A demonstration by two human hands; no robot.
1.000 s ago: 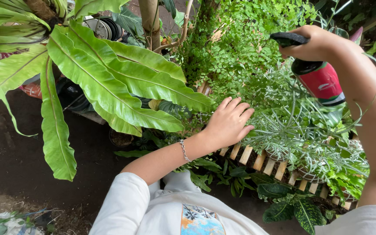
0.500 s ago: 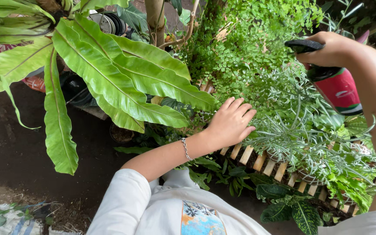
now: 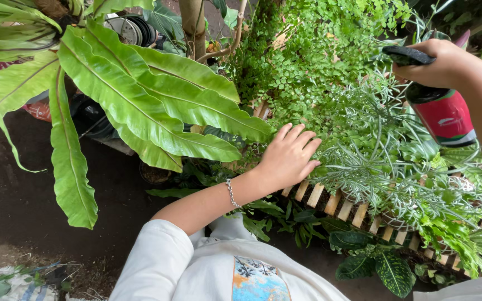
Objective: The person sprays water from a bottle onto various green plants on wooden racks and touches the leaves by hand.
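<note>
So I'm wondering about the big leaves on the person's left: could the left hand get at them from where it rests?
Probably yes: the left hand lies flat on the slatted shelf, empty, and the nearest big leaf ends beside it with nothing between.

Broad glossy green bird's-nest fern fronds [image 3: 140,100] spreading at left, over dark bare soil ground [image 3: 12,189]. Stacked black plastic pots [image 3: 132,29] behind, beside a brown woody trunk [image 3: 192,25]. Spotted dark-green leafed plant [image 3: 389,270] low at right. Crumpled pale litter [image 3: 6,278] at bottom left.
</note>
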